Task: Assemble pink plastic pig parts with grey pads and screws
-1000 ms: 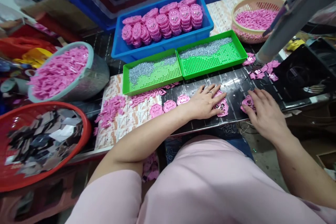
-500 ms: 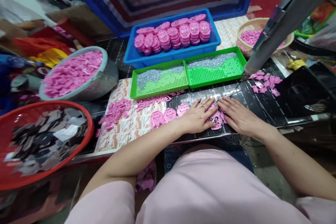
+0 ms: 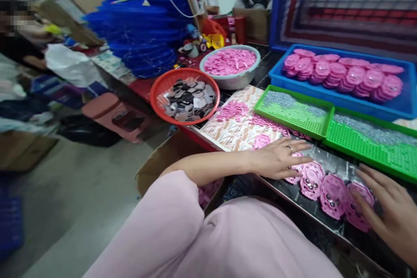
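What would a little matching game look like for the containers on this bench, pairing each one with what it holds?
Containers:
1. red basket
2. grey basin
3. blue bin
4. near green tray

Contents:
A. tiny silver bits
B. rows of stacked pink discs
C. dark and grey flat pieces
D. heap of small pink parts

Pairs: 1-C, 2-D, 3-B, 4-A

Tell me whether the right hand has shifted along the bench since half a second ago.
Yes. The right hand was touching the left hand under the left green tray; now it lies apart, below the right green tray.
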Demonstrator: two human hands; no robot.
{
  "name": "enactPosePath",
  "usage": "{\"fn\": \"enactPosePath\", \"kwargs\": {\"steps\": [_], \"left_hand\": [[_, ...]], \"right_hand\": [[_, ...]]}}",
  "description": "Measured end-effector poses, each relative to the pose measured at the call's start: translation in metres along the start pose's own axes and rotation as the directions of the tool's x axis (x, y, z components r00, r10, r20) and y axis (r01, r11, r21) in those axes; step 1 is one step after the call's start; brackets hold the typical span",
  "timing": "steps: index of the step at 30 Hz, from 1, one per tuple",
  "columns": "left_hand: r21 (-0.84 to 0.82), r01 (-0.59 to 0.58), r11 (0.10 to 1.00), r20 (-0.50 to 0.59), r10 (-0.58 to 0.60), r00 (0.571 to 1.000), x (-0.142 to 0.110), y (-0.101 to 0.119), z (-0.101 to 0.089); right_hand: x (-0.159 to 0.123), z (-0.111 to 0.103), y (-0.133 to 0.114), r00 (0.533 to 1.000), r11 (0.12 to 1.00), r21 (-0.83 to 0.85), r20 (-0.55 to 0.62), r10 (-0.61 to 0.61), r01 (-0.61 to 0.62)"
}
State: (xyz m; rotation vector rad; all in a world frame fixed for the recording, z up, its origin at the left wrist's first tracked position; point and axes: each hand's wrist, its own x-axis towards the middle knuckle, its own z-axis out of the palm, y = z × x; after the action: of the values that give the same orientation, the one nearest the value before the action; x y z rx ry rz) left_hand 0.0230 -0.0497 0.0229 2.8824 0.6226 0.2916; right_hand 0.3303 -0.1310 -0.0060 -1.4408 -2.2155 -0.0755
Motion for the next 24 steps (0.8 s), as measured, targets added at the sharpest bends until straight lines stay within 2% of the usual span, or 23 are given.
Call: {"fn": "enactPosePath", "kwargs": {"steps": [2, 5, 8, 10, 12, 14, 16, 20, 24], "left_hand": [[0.024, 0.124, 0.992, -0.081, -0.122, 0.989, -0.031, -0.018, -0.001], [0.020, 0.316, 0.948, -0.191, -0.307, 0.932, -0.076, -0.043, 0.002], [-0.010, 0.444, 0.896, -0.330, -0.423, 0.844, -0.111, -0.060, 0.008], [-0.043, 0.509, 0.860, -0.415, -0.479, 0.774, -0.125, -0.067, 0.014], [-0.087, 0.553, 0.829, -0.472, -0.523, 0.709, -0.132, -0.071, 0.022], [-0.139, 0.575, 0.807, -0.498, -0.558, 0.663, -0.133, -0.073, 0.029], [-0.191, 0.592, 0.783, -0.496, -0.597, 0.630, -0.132, -0.074, 0.034], [-0.263, 0.599, 0.756, -0.469, -0.643, 0.605, -0.132, -0.072, 0.037], [-0.316, 0.586, 0.746, -0.460, -0.661, 0.593, -0.136, -0.070, 0.039]], "right_hand": [[0.031, 0.000, -0.008, 0.993, 0.993, 0.005, 0.009, -0.119, 0.119], [0.097, 0.000, -0.029, 0.968, 0.968, -0.010, 0.021, -0.250, 0.250], [0.182, 0.012, -0.054, 0.931, 0.934, -0.003, 0.080, -0.357, 0.358], [0.244, 0.029, -0.074, 0.917, 0.927, 0.021, 0.140, -0.375, 0.375], [0.305, 0.053, -0.098, 0.907, 0.930, 0.022, 0.212, -0.362, 0.366], [0.359, 0.078, -0.128, 0.898, 0.926, 0.014, 0.238, -0.369, 0.377], [0.402, 0.103, -0.159, 0.911, 0.972, 0.018, 0.343, -0.227, 0.235], [0.463, 0.147, -0.214, 0.904, 0.985, 0.014, 0.394, -0.165, 0.173], [0.498, 0.187, -0.250, 0.905, 0.989, 0.005, 0.403, -0.140, 0.150]]}}
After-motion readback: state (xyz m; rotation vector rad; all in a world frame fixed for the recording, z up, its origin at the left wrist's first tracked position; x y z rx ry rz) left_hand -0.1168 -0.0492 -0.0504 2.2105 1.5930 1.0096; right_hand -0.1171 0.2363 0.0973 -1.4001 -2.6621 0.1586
